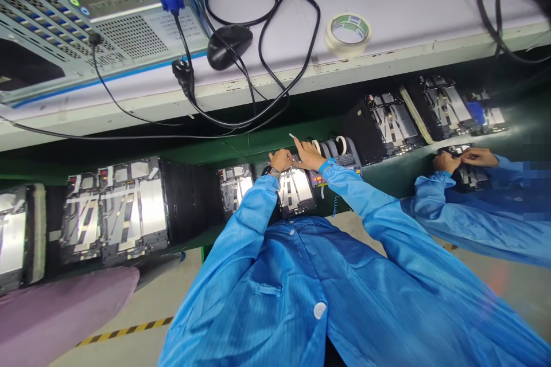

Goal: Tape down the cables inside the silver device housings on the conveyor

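Note:
My left hand [280,160], with a dark band at the wrist, is closed at the top edge of a flat electronic assembly [296,190] with silvery metal plates. What its fingers grip is too small to make out. My right hand [310,156] is beside it over the top right corner of the same assembly. A short white strip of tape [292,136] sticks out at its fingertips. Right of this hand stands a tape dispenser [355,156] with white rolls and a red lit display. Another similar assembly [236,184] lies to the left.
Stacked assemblies [134,212] stand left, and more [391,123] at right. A co-worker's hands [473,156] handle another unit. Above, the white shelf [400,0] bears a computer case [129,34], a mouse [228,46], a tape roll [348,31] and hanging cables.

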The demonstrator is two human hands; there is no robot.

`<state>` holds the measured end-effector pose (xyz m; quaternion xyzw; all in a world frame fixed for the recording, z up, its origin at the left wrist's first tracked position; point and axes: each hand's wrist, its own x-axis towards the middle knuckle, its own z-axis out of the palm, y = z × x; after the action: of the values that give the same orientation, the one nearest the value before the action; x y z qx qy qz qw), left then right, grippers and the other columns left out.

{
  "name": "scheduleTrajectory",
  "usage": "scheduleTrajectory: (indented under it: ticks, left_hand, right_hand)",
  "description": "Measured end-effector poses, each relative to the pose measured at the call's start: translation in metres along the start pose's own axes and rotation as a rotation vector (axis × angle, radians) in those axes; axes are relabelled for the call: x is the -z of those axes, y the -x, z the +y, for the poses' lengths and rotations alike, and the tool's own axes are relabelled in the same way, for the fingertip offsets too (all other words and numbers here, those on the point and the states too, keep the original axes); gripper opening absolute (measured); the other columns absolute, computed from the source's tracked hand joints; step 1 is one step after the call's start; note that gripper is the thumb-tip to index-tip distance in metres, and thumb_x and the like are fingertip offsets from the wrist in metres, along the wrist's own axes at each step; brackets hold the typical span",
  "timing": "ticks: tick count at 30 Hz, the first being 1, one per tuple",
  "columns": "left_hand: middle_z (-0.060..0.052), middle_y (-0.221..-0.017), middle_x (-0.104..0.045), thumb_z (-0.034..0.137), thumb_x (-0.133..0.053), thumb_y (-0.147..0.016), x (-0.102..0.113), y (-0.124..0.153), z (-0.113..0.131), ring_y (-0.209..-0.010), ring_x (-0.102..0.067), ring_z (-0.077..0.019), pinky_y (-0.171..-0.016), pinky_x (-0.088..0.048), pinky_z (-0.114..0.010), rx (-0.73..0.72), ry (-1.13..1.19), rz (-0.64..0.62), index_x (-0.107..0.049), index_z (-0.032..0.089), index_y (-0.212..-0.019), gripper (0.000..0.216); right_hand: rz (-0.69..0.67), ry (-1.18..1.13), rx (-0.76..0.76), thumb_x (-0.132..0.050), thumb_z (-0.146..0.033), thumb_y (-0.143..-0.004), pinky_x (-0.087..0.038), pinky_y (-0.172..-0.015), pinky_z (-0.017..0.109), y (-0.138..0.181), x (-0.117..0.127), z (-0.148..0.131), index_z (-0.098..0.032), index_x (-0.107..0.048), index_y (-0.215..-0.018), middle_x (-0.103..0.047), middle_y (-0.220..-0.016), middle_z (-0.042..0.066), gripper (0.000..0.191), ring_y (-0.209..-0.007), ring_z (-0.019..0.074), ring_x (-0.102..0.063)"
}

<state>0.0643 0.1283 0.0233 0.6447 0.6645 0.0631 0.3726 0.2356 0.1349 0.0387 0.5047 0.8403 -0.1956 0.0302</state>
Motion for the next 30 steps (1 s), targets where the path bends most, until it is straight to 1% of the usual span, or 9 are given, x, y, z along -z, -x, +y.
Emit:
scheduleTrajectory:
  ticks: [3,6,10,12,14,17,21,24,30]
  left_hand:
    - [-0.004,-0.096,-0.077,0.03,-0.087,-0.071,0.008,-0.001,-0.01,-0.108,-0.068,-0.029,-0.112,-0.038,-0.05,-0.066,0.096,0.002,-0.074,0.023,-0.08,0.017]
    - [-0.004,-0.098,-0.076,0.025,-0.078,-0.079,0.02,0.005,-0.036,-0.1,-0.069,-0.0237,-0.101,-0.049,-0.039,-0.137,0.3,0.116,-0.074,0.022,-0.086,0.008]
    - [-0.004,-0.097,-0.075,0.018,-0.07,-0.082,0.023,0.028,-0.082,-0.099,-0.069,-0.0214,-0.099,-0.052,-0.037,-0.103,0.498,0.377,-0.071,0.021,-0.084,0.003]
    - [-0.005,-0.097,-0.073,0.017,-0.07,-0.082,0.015,0.045,-0.1,-0.096,-0.068,-0.0208,-0.098,-0.054,-0.038,-0.041,0.553,0.44,-0.069,0.021,-0.086,0.006]
    - [-0.006,-0.099,-0.072,0.017,-0.071,-0.082,0.002,0.061,-0.11,-0.095,-0.068,-0.0204,-0.095,-0.055,-0.038,0.026,0.596,0.461,-0.068,0.02,-0.091,0.01]
    - [-0.008,-0.106,-0.07,0.02,-0.072,-0.084,-0.023,0.078,-0.113,-0.097,-0.068,-0.0208,-0.09,-0.056,-0.037,0.109,0.68,0.473,-0.065,0.02,-0.102,0.02]
    - [-0.011,-0.121,-0.067,0.028,-0.073,-0.087,-0.05,0.085,-0.111,-0.099,-0.069,-0.0199,-0.089,-0.056,-0.036,0.17,0.776,0.51,-0.059,0.02,-0.115,0.032]
    - [-0.011,-0.125,-0.066,0.029,-0.071,-0.09,-0.059,0.084,-0.11,-0.098,-0.069,-0.0185,-0.091,-0.055,-0.036,0.197,0.789,0.516,-0.059,0.02,-0.115,0.03]
    - [-0.009,-0.111,-0.07,0.035,-0.075,-0.088,-0.065,0.081,-0.107,-0.097,-0.069,-0.0194,-0.093,-0.053,-0.036,0.214,0.778,0.517,-0.063,0.021,-0.108,0.027]
  right_hand:
    - [0.14,-0.093,0.043,-0.069,-0.03,-0.087,-0.04,-0.106,0.053,0.014,-0.004,-0.009,-0.013,-0.003,-0.169,-0.056,-0.134,0.021,0.106,-0.122,0.0389,-0.05]
    - [0.26,-0.28,0.073,-0.062,-0.019,-0.089,-0.041,-0.104,0.049,0.028,-0.018,-0.026,-0.018,-0.013,-0.168,-0.062,-0.124,0.015,0.093,-0.115,0.0337,-0.053]
    - [0.228,-0.52,0.108,-0.063,-0.016,-0.086,-0.043,-0.099,0.042,0.029,-0.046,-0.051,-0.02,-0.03,-0.162,-0.067,-0.106,0.007,0.083,-0.102,0.0268,-0.057]
    - [0.215,-0.573,0.122,-0.062,-0.013,-0.085,-0.043,-0.097,0.039,0.021,-0.057,-0.061,-0.019,-0.036,-0.159,-0.067,-0.101,0.005,0.079,-0.097,0.0245,-0.058]
    - [0.2,-0.596,0.132,-0.058,-0.009,-0.083,-0.044,-0.094,0.037,0.012,-0.062,-0.068,-0.019,-0.041,-0.156,-0.067,-0.096,0.004,0.075,-0.093,0.0227,-0.058]
    - [0.176,-0.608,0.128,-0.054,-0.005,-0.081,-0.043,-0.089,0.034,-0.002,-0.062,-0.074,-0.018,-0.044,-0.153,-0.067,-0.091,0.002,0.074,-0.088,0.0212,-0.057]
    - [0.181,-0.592,0.13,-0.053,-0.003,-0.08,-0.042,-0.087,0.033,-0.012,-0.058,-0.078,-0.016,-0.046,-0.151,-0.067,-0.09,0.002,0.073,-0.085,0.0205,-0.056]
    - [0.175,-0.563,0.143,-0.053,-0.002,-0.081,-0.042,-0.085,0.032,-0.015,-0.057,-0.081,-0.017,-0.049,-0.149,-0.066,-0.09,0.003,0.07,-0.086,0.021,-0.055]
    - [0.167,-0.55,0.163,-0.051,-0.001,-0.082,-0.042,-0.086,0.032,-0.014,-0.057,-0.082,-0.019,-0.05,-0.15,-0.064,-0.094,0.003,0.07,-0.087,0.0208,-0.054]
